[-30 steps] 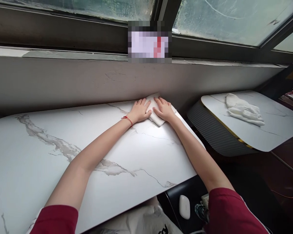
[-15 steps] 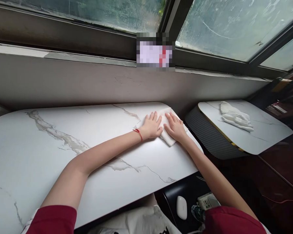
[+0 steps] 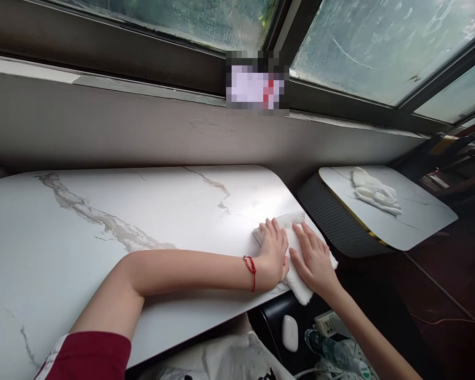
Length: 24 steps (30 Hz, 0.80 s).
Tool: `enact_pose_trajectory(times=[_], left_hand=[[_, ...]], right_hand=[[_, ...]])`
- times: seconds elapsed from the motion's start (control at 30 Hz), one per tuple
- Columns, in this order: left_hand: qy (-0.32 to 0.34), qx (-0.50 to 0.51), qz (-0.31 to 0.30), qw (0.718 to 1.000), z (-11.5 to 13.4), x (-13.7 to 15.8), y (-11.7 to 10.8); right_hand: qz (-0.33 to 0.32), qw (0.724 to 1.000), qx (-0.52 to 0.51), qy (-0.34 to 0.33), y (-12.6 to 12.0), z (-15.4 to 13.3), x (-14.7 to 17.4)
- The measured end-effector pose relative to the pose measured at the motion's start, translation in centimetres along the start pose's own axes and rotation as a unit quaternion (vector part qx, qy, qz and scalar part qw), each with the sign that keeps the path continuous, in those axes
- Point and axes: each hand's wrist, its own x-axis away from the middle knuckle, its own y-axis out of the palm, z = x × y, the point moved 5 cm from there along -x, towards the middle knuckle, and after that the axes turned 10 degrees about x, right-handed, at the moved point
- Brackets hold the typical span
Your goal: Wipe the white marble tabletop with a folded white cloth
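Observation:
A white cloth (image 3: 301, 287) lies spread on the marble-patterned white tabletop (image 3: 87, 274), close to its right end. One corner of the cloth hangs past the front edge. My left hand (image 3: 272, 253), with a red string bracelet at the wrist, rests on the cloth's left part, fingers stretched forward. Flat on its right part is my right hand (image 3: 312, 258), its fingers somewhat spread. Both palms press the cloth down rather than grip it. The cloth beneath the hands is hidden.
A smaller white table (image 3: 415, 211) to the right carries a crumpled white cloth (image 3: 374, 190). Below the front edge are a white rounded case (image 3: 290, 333), a plastic bottle (image 3: 336, 351) and a power strip (image 3: 324, 323). Behind the tabletop runs a wall (image 3: 142, 126) under windows.
Both hands have slid the cloth toward me and slightly right, from near the far right corner to the front right edge. The left forearm now lies more level across the tabletop.

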Motion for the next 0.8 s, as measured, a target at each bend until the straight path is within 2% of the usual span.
enact_pose_trajectory(times=[0.17,0.27,0.37,0.47,0.6,0.8], left_hand=[[0.019,0.018,-0.031,0.999,-1.2,-1.2,-1.4],[0.028,0.041,-0.072,0.996,-3.5,-2.8,-2.6],[-0.004,0.052,-0.073,0.996,-6.5,-4.7,-3.4],[-0.063,0.063,-0.052,0.995,-9.8,-6.2,-3.9],[-0.137,0.061,-0.02,0.989,-14.0,-7.5,-4.7],[-0.154,0.038,0.117,0.98,-18.8,-7.8,-6.5]], right_hand=[[0.011,1.0,0.012,0.004,0.5,-0.4,-1.2],[0.019,0.999,0.025,0.015,1.4,-0.8,-3.5],[0.023,0.999,0.033,0.026,2.7,-1.8,-7.2],[0.033,0.998,0.026,0.041,3.9,-3.2,-11.6],[0.009,0.997,0.024,0.066,5.4,-5.5,-17.3],[0.023,0.997,-0.015,0.074,6.6,-8.7,-23.2]])
